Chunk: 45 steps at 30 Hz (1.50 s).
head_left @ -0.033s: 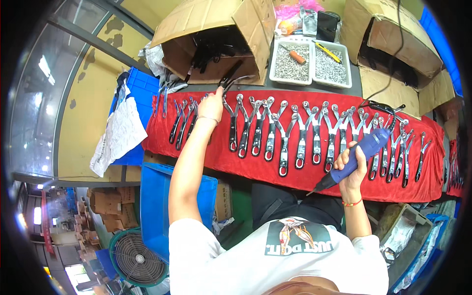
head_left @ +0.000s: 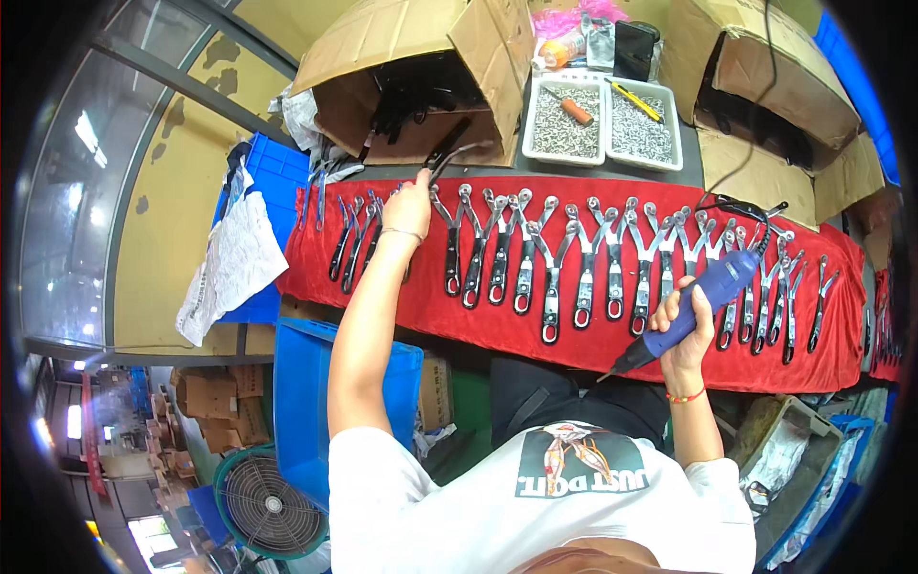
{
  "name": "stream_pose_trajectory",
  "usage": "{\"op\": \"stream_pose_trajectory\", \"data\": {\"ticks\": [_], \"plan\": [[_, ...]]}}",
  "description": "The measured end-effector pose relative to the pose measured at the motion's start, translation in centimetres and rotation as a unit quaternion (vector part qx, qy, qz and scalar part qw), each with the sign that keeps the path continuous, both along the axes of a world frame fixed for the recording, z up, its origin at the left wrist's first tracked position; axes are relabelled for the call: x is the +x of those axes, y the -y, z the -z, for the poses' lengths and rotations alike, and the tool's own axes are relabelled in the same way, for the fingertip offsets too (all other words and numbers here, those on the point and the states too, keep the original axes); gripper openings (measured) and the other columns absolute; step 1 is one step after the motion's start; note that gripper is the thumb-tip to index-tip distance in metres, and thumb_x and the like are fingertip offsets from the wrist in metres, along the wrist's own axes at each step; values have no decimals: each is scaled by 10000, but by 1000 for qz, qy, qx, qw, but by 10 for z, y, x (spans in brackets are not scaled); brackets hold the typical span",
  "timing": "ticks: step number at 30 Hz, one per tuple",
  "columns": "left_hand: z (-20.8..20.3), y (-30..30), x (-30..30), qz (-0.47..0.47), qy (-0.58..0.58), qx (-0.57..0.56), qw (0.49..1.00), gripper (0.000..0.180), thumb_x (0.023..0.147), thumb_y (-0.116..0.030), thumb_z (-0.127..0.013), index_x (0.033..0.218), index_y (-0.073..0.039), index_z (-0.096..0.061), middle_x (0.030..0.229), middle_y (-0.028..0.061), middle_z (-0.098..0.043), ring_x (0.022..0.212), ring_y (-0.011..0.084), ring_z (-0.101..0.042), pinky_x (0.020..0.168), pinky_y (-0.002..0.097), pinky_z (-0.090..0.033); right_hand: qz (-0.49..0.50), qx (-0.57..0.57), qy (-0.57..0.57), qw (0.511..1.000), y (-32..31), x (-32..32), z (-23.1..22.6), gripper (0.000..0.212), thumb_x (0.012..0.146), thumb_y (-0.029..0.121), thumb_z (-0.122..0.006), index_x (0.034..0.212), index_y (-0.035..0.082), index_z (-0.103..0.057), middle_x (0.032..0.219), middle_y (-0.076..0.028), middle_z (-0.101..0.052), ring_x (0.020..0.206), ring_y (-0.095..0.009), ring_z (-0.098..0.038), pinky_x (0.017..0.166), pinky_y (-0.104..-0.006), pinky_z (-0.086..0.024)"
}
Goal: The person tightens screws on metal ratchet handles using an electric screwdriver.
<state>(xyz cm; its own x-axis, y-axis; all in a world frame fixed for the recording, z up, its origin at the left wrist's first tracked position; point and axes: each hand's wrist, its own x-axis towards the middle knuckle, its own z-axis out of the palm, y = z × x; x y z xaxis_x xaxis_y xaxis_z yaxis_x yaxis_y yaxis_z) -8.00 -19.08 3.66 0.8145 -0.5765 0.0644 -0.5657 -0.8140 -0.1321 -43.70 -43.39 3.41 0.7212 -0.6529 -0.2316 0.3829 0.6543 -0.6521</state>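
My left hand point(head_left: 407, 207) is closed on a hand tool point(head_left: 444, 158) with black and bare metal arms, at the opening of a cardboard box. Its lower part is hidden by my fingers. My right hand point(head_left: 685, 330) grips a blue electric screwdriver point(head_left: 703, 298), its thin bit pointing down and left, above the front edge of a red cloth point(head_left: 411, 308). Across the cloth lie several Y-shaped metal tools point(head_left: 552, 277) with black looped handles, side by side in a row.
The cardboard box point(head_left: 382, 43) holds dark parts; another open box point(head_left: 779, 81) stands back right. Between them, two white trays point(head_left: 564, 158) hold small metal pieces, a red-handled tool and a yellow knife. The screwdriver's cord point(head_left: 762, 134) hangs from above. A blue bin point(head_left: 301, 402) is at left.
My left hand and the tool in it have shifted very slightly to the left. My right hand and the screwdriver look unmoved.
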Motion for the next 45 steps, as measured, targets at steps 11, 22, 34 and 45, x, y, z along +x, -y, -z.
{"op": "stream_pose_trajectory", "data": {"ticks": [11, 22, 34, 45], "plan": [[30, -58, -121, -217, -364, -602, 677, 125, 934, -217, -567, 949, -111, -502, 561, -44, -440, 386, 13, -321, 334, 189, -225, -12, 12, -28, 999, 0, 7, 4, 259, 908, 301, -523, 1012, 69, -476, 612, -18, -462, 502, -118, -480, 498, -265, -422], [50, -61, -132, -64, 145, -164, 974, 312, 784, -299, -698, 926, -34, -613, 920, 144, -580, 839, 325, -559, 711, 394, -476, -40, 15, -23, 999, -15, 26, 4, 268, 898, 305, -543, 1003, 65, -483, 612, -25, -465, 488, -122, -479, 499, -277, -433], [42, 209, -14, 94, 22, -172, 980, 152, 798, -143, -627, 922, -88, -694, 960, 83, -639, 908, 260, -618, 772, 372, -515, -28, 34, 0, 999, -6, 23, -13, 293, 902, 310, -509, 1045, 62, -446, 609, -21, -439, 492, -120, -459, 503, -277, -434], [67, 228, -3, 77, 63, -253, 962, 78, 749, -162, -658, 738, -107, -711, 781, 80, -652, 819, 255, -636, 696, 368, -522, -3, 16, -29, 999, 17, 18, 1, 280, 919, 309, -501, 1024, 51, -465, 615, -17, -424, 485, -106, -430, 499, -261, -419]]}}
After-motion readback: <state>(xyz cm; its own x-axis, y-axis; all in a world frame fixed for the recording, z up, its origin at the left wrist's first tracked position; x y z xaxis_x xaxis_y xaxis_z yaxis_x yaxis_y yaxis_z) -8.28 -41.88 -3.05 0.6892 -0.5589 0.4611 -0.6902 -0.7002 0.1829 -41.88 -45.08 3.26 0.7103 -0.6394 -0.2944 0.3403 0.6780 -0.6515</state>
